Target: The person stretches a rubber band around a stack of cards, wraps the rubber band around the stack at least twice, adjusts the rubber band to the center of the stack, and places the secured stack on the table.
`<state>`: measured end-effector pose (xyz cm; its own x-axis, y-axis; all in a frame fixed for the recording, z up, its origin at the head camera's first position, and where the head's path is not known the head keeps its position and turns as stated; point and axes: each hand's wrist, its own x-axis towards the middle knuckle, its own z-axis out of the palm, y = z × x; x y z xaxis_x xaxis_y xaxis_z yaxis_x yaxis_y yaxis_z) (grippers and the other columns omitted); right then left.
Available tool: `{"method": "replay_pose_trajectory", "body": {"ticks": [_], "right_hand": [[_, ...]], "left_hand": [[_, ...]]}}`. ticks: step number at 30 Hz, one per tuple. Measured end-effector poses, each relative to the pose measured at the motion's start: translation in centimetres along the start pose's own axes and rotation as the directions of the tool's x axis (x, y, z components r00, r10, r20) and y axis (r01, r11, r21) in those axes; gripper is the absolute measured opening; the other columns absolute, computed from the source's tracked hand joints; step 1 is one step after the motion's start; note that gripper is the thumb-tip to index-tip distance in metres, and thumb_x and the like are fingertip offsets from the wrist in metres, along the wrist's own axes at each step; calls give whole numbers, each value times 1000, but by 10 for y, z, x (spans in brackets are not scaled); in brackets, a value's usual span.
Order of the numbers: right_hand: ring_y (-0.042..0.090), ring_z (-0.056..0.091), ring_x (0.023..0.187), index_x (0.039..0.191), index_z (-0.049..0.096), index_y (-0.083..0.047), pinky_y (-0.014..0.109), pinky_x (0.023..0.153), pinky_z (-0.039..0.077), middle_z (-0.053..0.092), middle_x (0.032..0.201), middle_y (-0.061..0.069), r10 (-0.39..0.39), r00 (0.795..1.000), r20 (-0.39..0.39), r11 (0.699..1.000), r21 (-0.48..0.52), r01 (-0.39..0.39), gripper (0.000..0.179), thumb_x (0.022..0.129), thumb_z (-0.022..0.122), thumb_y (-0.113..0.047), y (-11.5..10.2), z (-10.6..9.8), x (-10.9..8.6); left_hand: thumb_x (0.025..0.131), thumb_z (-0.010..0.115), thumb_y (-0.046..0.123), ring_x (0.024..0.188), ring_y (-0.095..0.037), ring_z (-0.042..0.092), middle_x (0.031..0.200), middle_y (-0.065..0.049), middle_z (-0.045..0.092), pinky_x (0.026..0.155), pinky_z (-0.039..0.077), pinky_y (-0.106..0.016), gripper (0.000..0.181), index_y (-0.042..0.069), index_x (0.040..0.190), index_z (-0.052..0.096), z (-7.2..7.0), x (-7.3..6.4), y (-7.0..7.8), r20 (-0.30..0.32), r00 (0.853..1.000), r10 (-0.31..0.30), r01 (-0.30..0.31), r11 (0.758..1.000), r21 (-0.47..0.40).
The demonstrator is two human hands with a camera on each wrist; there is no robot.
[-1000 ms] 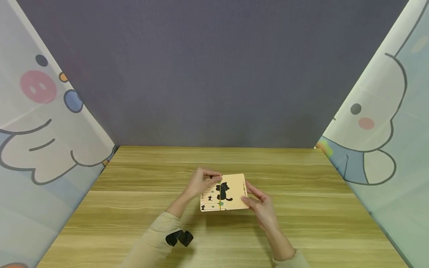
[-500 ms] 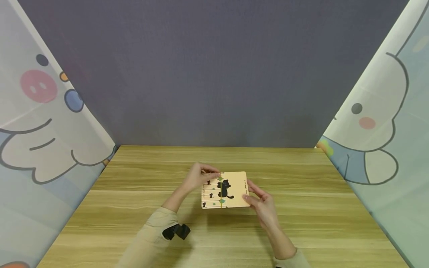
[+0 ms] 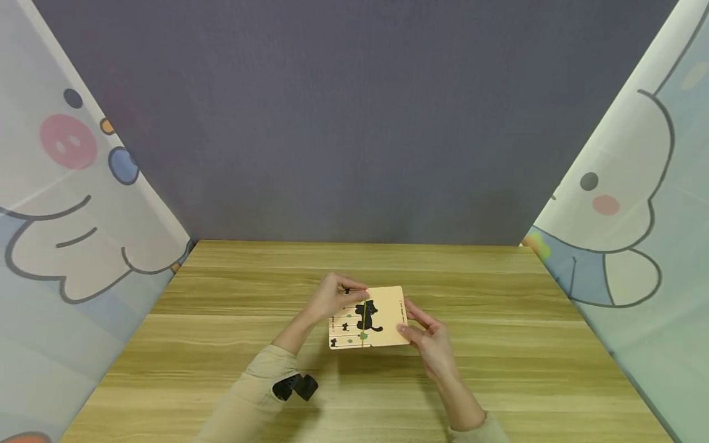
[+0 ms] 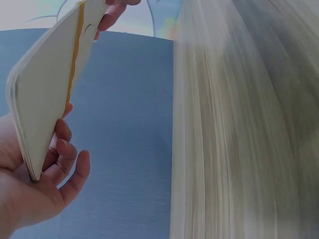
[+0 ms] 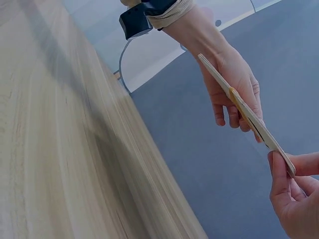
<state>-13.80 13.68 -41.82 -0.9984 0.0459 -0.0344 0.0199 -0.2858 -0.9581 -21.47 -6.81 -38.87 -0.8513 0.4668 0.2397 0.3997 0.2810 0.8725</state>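
A thin cream-coloured stack of cards (image 3: 389,315), printed with black cats, is held above the wooden table. Across its middle runs a yellow rubber band (image 5: 236,101). My left hand (image 3: 328,299) pinches the far edge on the left, close to the band. At the right end, my right hand (image 3: 435,349) grips the stack with its thumb on the printed face and fingers underneath. From the left wrist view, the plain underside and layered edges show, with the left fingers (image 4: 66,162) curled below. The left thumb is hidden there.
The wooden table (image 3: 232,332) lies beneath both hands. A dark grey panel (image 3: 354,123) stands along its back edge. Curtains with cartoon prints (image 3: 615,277) flank both sides. A black device (image 3: 295,387) is strapped over the left sleeve.
Both hands raised the card stack slightly away from me, then brought it back down and a little left. The grip of each hand looks the same.
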Motion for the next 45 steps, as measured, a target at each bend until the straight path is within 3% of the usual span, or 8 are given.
{"method": "replay_pose_trajectory", "body": {"ticks": [6, 12, 18, 21, 28, 33, 38, 45], "right_hand": [[19, 63, 78, 125, 45, 4, 31, 68, 52, 51, 100, 15, -13, 1000, 9, 1000, 2, 13, 54, 74, 59, 15, 1, -1, 0], [20, 62, 82, 128, 45, -2, 32, 70, 52, 51, 105, 15, -144, 985, 96, 990, 20, 143, 57, 75, 66, 2, 30, -22, 15], [20, 61, 85, 130, 46, -12, 32, 71, 52, 50, 112, 13, -151, 982, 112, 989, 15, 150, 57, 77, 66, -3, 78, -53, 44], [20, 61, 84, 129, 46, -12, 31, 73, 51, 50, 112, 12, -145, 985, 95, 989, 11, 145, 57, 77, 67, -3, 74, -52, 43], [12, 58, 74, 126, 47, -3, 21, 68, 50, 50, 103, 9, -92, 996, -15, 996, -17, 91, 55, 74, 66, 2, 9, -14, 11], [14, 59, 77, 127, 48, -9, 22, 66, 51, 51, 105, 8, -128, 992, 10, 992, -19, 128, 54, 76, 66, -2, 32, -31, 29], [16, 60, 78, 126, 49, -10, 22, 64, 51, 54, 104, 8, -141, 990, 3, 990, 23, 141, 53, 77, 66, 0, 37, -35, 36], [11, 60, 75, 128, 45, -4, 20, 65, 50, 51, 100, 5, 12, 992, -125, 1000, -23, -15, 53, 78, 58, 10, 1, -10, 20]], "left_hand": [[79, 67, 13, 64, -10, 58, 92, -9, 66, 48, 46, -20, 22, 1, 97, 68, 0, 1, 2, -45, 999, 31, -30, 999, 34], [77, 69, 12, 77, -16, 58, 90, -8, 63, 66, 51, -20, 21, 0, 94, 67, 0, 0, 9, -126, 988, 85, -67, 988, 137], [76, 69, 11, 76, -17, 58, 91, -8, 63, 68, 51, -27, 21, 0, 93, 67, -1, -6, 19, -254, 951, 176, -106, 958, 267], [76, 69, 9, 76, -17, 58, 90, -8, 63, 68, 51, -32, 19, 0, 93, 67, 0, -11, 24, -312, 926, 211, -126, 954, 271], [78, 67, 9, 78, -16, 58, 87, -6, 65, 69, 50, -32, 16, 0, 92, 67, 7, -27, 31, -420, 888, 187, -127, 978, 166], [79, 65, 2, 71, -20, 61, 82, -10, 66, 62, 51, -27, 12, -5, 88, 67, 18, -39, 40, -492, 859, 142, -121, 990, 75], [80, 63, 0, 69, -32, 62, 82, -17, 66, 60, 53, -32, 13, -10, 88, 65, 30, -52, 54, -538, 843, 2, -70, 992, -105], [81, 64, 7, 61, -18, 61, 75, -16, 65, 54, 52, -31, 16, -7, 88, 66, 53, -59, 19, -575, 814, -85, -124, 941, -314]]}}
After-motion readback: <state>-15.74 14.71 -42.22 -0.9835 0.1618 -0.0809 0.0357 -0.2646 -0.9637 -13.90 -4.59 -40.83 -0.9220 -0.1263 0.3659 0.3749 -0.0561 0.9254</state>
